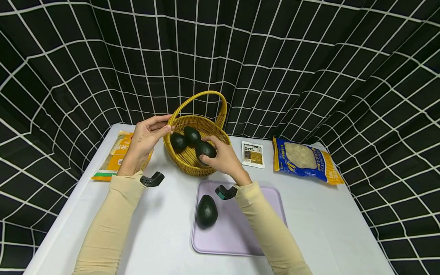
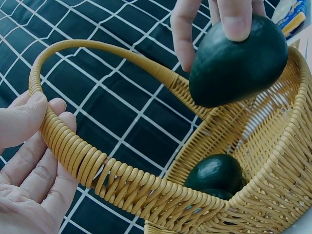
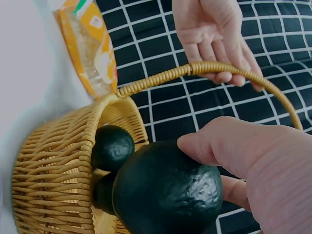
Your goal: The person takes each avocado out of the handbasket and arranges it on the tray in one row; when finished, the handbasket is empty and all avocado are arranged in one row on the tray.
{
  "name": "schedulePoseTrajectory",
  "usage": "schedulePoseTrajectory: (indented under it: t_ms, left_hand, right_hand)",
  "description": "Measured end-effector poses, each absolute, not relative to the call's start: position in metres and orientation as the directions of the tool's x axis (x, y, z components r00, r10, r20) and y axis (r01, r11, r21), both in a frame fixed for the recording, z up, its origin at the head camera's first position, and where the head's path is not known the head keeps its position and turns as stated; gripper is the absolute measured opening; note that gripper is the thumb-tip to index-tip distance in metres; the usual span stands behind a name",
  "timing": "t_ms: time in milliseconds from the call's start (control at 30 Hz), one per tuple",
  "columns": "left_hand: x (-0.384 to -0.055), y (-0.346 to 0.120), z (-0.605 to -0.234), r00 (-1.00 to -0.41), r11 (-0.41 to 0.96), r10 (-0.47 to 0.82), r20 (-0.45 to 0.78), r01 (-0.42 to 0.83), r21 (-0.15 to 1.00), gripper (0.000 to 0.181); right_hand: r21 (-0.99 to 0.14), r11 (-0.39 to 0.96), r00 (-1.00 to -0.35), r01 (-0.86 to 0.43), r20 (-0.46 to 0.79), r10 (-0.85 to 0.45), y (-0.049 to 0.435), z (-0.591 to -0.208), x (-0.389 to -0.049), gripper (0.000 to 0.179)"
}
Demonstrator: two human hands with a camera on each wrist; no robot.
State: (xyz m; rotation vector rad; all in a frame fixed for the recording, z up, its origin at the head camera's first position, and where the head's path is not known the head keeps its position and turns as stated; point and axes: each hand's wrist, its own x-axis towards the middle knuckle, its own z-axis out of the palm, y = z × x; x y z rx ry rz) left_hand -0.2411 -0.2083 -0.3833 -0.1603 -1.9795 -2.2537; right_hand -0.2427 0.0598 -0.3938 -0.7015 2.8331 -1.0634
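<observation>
My left hand (image 1: 146, 139) pinches the handle of a yellow wicker basket (image 1: 190, 168) between thumb and fingers. In the left wrist view, the handle (image 2: 73, 146) arches from that grip over the basket. My right hand (image 1: 223, 154) grips a dark green avocado (image 1: 205, 152) over the basket's opening. The right wrist view shows this avocado (image 3: 168, 190) large, with the thumb on its upper side. Two more avocados lie inside the basket, one at the left wall (image 1: 178, 142) and another avocado (image 1: 191, 135) beside it.
A lilac tray (image 1: 237, 229) lies in front of the basket, with one avocado (image 1: 206, 212) on its left part. An orange-and-white food bag (image 1: 118, 156) sits behind my left forearm. On the right are a small white-edged packet (image 1: 252, 154) and a blue-and-yellow bag (image 1: 306, 160).
</observation>
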Motion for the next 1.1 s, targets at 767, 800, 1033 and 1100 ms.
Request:
schedulePoseTrajectory:
  t_ms: [767, 800, 1033, 1100]
  left_hand:
    - [-0.239, -0.207, -0.380, -0.991, -0.101, -0.037, 0.128, 0.131, 0.986, 0.039]
    - [-0.239, -0.208, -0.381, -0.991, -0.104, -0.036, 0.127, 0.131, 0.986, 0.040]
    - [-0.238, -0.208, -0.380, -0.993, -0.122, -0.032, 0.112, 0.115, 0.986, 0.039]
    - [-0.238, -0.208, -0.380, -0.993, -0.123, -0.030, 0.113, 0.116, 0.986, 0.039]
  right_hand:
    - [-0.710, 0.591, -0.921, -0.382, 0.240, -0.307, 0.081, -0.409, -0.193, 0.053]
    - [-0.716, 0.588, -0.923, -0.376, 0.238, -0.302, 0.082, -0.410, -0.192, 0.054]
    - [-0.728, 0.594, -0.939, -0.342, 0.232, -0.256, 0.089, -0.418, -0.180, 0.054]
    - [-0.729, 0.595, -0.941, -0.337, 0.236, -0.244, 0.090, -0.419, -0.178, 0.054]
